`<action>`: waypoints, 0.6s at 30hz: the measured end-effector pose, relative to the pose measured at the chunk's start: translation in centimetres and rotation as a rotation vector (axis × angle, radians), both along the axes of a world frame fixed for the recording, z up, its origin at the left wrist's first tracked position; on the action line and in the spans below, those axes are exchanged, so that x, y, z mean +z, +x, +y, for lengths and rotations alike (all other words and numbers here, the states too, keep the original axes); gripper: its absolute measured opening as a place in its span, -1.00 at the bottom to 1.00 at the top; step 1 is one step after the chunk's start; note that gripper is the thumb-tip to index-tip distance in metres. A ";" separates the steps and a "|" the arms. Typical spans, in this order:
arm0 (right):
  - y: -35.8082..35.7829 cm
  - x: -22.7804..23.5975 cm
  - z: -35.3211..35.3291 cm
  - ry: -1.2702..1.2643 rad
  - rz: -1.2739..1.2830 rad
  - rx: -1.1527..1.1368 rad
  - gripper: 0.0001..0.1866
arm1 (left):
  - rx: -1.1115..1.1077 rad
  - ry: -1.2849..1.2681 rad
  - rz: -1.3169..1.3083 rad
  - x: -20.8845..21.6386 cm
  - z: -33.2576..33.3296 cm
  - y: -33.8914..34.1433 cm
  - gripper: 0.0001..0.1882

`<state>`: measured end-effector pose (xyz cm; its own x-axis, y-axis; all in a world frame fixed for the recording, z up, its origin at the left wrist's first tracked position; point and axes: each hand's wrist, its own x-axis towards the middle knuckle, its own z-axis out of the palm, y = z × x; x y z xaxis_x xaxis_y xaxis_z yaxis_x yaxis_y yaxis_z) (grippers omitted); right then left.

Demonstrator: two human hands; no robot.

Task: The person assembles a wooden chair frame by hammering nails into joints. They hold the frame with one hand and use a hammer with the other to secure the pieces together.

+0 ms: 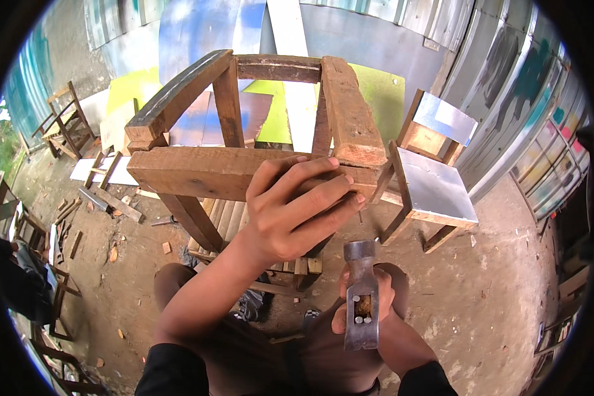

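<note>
My left hand (297, 208) lies across the front rail of a brown wooden chair frame (198, 173), at its right corner. Its fingers point right and bend over the joint; the thumb is hidden. A thin nail (361, 216) juts out just below the index fingertip, seemingly pinched there. Lower down, my right hand (384, 294) is closed round a hammer (361, 290). The hammer's metal head faces up toward me, apart from the nail, with several nail heads showing in its eye. Most of the handle is hidden.
The chair frame rests above a slatted wooden piece (228, 221) in front of my knees. A chair with a pale seat (435, 185) stands at right. Another wooden chair (66, 122) is far left. Wood offcuts (119, 204) litter the floor; coloured sheets (376, 99) lean behind.
</note>
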<state>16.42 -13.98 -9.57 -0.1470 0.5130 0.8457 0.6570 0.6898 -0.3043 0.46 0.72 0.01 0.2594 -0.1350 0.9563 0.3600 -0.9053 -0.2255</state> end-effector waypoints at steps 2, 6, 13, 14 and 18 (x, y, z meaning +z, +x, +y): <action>0.1 0.1 0.5 -0.027 -0.120 -0.061 -0.15 | -0.006 -0.010 0.005 0.0 -0.1 -0.1 -0.81; 0.1 0.5 1.3 0.082 0.108 0.246 -0.22 | -0.006 0.009 0.001 0.0 0.1 -0.1 -0.81; 0.6 0.5 1.0 0.019 -0.035 0.083 -0.28 | -0.026 0.026 -0.014 0.0 0.3 0.2 -0.83; 0.6 0.3 1.2 0.035 0.017 0.123 -0.28 | -0.027 0.032 -0.008 0.0 0.4 0.1 -0.83; 0.6 -0.6 1.6 -0.008 0.142 -0.022 -0.24 | -0.028 0.024 -0.022 0.0 0.3 0.1 -0.82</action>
<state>17.04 -12.38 -10.17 -0.0152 0.5216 0.8531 0.6219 0.6730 -0.4004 0.59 1.07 0.03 0.2337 -0.1653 0.9581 0.3397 -0.9094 -0.2398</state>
